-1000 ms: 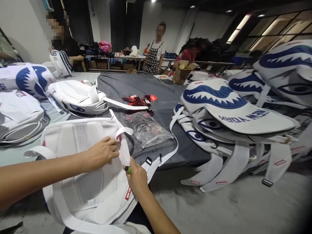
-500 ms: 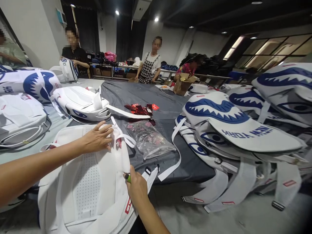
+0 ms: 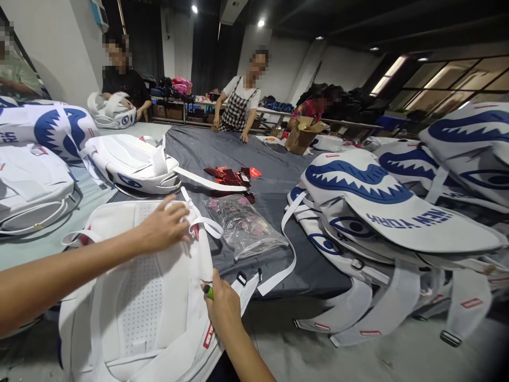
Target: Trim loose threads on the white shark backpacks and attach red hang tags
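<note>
"NEW YORK" in blue capitals, seen upside down, runs across the flap of the white shark-face backpack point(image 3: 382, 207) at right of the worktop point(image 3: 246, 154). Blue lettering on a backpack point(image 3: 24, 130) at far left is cut off and unreadable. Print on the red tags point(image 3: 233, 175) and small red strap labels point(image 3: 208, 335) is too small to read.

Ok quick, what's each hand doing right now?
Left hand: open, fingers resting on the white backpack near its top.
Right hand: closed around a green-tipped tool, against the backpack's strap.
</note>
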`<state>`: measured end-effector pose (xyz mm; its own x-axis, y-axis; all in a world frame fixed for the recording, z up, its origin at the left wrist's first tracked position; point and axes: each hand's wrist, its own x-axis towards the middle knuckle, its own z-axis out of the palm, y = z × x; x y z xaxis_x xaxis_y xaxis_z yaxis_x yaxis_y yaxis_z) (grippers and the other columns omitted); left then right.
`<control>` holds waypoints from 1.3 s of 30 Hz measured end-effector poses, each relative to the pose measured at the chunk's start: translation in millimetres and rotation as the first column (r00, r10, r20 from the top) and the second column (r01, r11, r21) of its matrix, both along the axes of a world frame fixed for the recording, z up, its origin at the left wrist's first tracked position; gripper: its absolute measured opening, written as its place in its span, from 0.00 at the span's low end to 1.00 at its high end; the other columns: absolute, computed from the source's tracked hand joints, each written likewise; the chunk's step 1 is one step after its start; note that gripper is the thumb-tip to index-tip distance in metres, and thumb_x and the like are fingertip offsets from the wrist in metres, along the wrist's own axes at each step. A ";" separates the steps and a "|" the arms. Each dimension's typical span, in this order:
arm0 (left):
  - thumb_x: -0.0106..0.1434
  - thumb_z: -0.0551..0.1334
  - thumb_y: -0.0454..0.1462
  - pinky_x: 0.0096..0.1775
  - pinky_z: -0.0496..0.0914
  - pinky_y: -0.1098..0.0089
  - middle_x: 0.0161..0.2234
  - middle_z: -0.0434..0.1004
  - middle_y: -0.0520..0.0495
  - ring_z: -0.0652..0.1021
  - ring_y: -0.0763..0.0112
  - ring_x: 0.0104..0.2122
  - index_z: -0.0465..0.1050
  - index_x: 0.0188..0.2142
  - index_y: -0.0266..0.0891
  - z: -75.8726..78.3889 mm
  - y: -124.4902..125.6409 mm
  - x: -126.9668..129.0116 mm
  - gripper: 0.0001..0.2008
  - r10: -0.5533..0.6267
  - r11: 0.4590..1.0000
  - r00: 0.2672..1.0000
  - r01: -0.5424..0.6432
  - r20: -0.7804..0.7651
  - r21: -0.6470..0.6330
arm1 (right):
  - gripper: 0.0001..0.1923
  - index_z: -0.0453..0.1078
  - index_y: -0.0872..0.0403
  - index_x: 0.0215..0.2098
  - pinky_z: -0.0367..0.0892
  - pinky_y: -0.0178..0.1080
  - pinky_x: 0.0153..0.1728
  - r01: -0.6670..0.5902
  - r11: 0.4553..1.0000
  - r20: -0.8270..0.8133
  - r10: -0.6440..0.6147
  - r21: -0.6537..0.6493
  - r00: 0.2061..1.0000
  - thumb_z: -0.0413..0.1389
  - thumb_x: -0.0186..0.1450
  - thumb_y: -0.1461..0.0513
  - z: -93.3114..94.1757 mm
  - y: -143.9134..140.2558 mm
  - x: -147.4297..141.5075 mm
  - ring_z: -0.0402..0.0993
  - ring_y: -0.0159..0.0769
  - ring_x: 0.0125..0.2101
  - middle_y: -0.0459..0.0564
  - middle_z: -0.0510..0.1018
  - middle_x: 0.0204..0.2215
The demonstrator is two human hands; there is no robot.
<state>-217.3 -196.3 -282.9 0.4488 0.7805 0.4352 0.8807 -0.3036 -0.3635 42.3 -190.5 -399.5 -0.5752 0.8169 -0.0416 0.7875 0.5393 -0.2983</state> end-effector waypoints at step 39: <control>0.55 0.73 0.47 0.65 0.55 0.38 0.38 0.75 0.46 0.71 0.57 0.48 0.71 0.36 0.38 -61.4 -27.9 27.6 0.19 -0.072 0.972 0.973 0.117 0.220 -0.203 | 0.17 0.74 0.54 0.35 0.66 0.36 0.29 0.084 0.885 -0.705 -0.419 -0.458 0.573 0.59 0.61 0.49 31.2 -8.3 -19.3 0.71 0.34 0.26 0.45 0.75 0.25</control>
